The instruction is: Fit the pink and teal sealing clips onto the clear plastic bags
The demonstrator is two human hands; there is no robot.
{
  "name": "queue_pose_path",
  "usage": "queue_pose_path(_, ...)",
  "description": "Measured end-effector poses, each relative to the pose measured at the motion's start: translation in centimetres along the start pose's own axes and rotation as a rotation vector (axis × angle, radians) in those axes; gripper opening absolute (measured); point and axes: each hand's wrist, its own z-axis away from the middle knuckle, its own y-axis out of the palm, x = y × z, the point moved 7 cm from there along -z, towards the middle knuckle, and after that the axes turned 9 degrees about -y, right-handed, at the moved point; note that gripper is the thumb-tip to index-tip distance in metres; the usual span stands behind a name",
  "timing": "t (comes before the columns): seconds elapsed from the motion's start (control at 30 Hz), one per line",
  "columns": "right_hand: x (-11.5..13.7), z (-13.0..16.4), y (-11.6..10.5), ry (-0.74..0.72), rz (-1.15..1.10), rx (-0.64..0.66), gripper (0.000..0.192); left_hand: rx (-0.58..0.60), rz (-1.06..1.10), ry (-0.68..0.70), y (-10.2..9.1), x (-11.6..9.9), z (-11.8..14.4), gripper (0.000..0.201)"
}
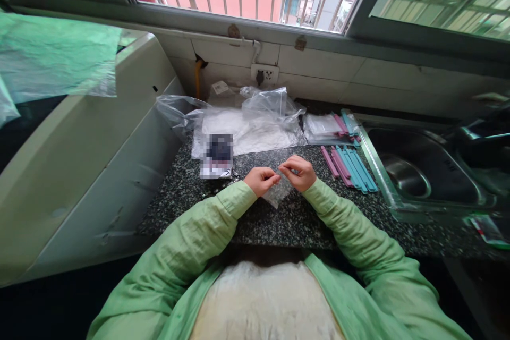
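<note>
Between my two hands, over the dark speckled counter point(263, 228), hangs a small clear plastic bag point(274, 196). My left hand point(261, 180) pinches one side of it with closed fingers. On the other side my right hand point(299, 172) is closed in a pinch at the bag's upper edge. Whether anything lies inside the bag cannot be made out. Right of my right hand lie pink sealing clips point(337, 164) and blue sealing clips point(356, 170), long and narrow, side by side. Left of my left hand is a blurred printed card or packet point(216, 156).
Behind my hands, large clear plastic bags point(251, 127) spread across the counter. A stack of flat clear bags point(324, 127) holding more clips sits at the back right. A steel sink point(422, 170) is on the right, a pale appliance point(103, 154) on the left. A wall socket point(265, 73) is behind.
</note>
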Motion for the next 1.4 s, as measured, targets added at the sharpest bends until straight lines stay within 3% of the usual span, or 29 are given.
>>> queue_pose_path(0.33,-1.1,0.5,-0.4,0.143,-0.08,-0.028,0.017,-0.151,0.138,-0.042,-1.8,0.5,0.0,0.032)
queue_pose_path(0.73,-1.4,0.5,-0.8,0.181,-0.049,-0.051,0.017,-0.135,0.147,-0.016,-1.6,0.1,0.1,0.037)
queue_pose_path(1.0,-1.2,0.5,-0.2,0.144,-0.069,0.006,0.02,-0.136,0.149,-0.14,-1.3,1.5,0.0,0.036)
queue_pose_path(1.23,-0.9,0.6,0.5,0.13,-0.089,0.035,0.021,-0.226,0.168,-0.045,-2.3,0.6,0.1,0.031)
queue_pose_path(1.4,-1.0,0.6,0.5,0.137,-0.1,0.02,0.021,-0.23,0.137,0.004,-2.5,0.1,0.1,0.03)
